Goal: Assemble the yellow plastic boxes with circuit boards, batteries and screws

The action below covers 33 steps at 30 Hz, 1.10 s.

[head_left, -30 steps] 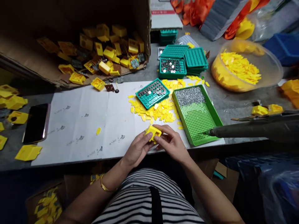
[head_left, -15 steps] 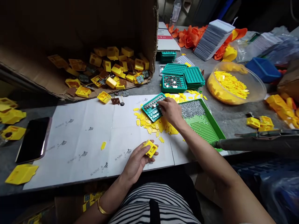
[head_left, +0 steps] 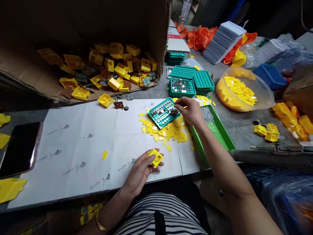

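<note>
Left hand [head_left: 140, 168] pinches a yellow casing [head_left: 156, 159] between thumb and fingers; at its 1 o'clock, the right hand [head_left: 192, 111] curls over a teal tray [head_left: 159, 121] of metal discs [head_left: 168, 103], possibly pinching 1; I cannot tell. Right forearm [head_left: 215, 153] blocks part of the green tray [head_left: 224, 129]. Yellow chips [head_left: 174, 132] lie at the teal tray's 5 o'clock, a cardboard box [head_left: 97, 23] at 11.

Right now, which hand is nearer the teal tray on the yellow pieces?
Right hand, at the right end of the teal tray. The left hand is apart, closer to you.
</note>
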Available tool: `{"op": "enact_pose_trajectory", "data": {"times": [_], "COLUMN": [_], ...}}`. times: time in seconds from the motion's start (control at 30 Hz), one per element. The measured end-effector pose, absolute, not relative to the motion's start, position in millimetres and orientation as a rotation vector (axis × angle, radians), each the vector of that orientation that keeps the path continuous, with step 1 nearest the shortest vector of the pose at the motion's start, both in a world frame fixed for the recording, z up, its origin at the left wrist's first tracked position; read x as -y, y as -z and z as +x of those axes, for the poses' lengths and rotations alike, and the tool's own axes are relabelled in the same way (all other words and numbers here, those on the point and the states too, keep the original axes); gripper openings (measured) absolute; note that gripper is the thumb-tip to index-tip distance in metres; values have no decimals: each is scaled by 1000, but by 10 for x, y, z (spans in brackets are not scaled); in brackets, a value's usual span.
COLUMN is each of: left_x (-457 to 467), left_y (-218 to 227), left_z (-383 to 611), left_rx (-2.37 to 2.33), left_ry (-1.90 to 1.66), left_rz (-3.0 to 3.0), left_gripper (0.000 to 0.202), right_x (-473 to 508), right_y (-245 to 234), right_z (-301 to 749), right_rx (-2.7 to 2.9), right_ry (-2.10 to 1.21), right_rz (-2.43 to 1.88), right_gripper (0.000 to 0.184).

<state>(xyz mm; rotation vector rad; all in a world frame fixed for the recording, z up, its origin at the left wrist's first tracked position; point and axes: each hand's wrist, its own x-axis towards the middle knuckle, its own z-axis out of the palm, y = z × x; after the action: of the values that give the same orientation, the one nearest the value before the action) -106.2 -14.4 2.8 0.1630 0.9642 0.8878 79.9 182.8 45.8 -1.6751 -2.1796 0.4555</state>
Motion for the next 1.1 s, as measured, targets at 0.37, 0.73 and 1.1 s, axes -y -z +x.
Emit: {"op": "enact_pose_trajectory", "data": {"times": [0.37, 0.73, 1.1], "left_x": [126, 127, 126], "left_y": [-36, -1, -5], "left_z": [-1038, -1056, -1075], "left_rx": [-964, -949, -963], "left_ry": [-886, -893, -885], "left_rz": [157, 157, 164], "left_gripper": [33, 36, 37], "right_x": [-1770, -1770, -1820], "right_y": [-445, -482, -538], "right_z": [817, 801, 704], "right_rx": [2239, 2226, 2526], "right_ry": [-625, -745, -609], "right_rz": [-1825, -1775, -1764], "right_gripper": [19, 19, 18]}}
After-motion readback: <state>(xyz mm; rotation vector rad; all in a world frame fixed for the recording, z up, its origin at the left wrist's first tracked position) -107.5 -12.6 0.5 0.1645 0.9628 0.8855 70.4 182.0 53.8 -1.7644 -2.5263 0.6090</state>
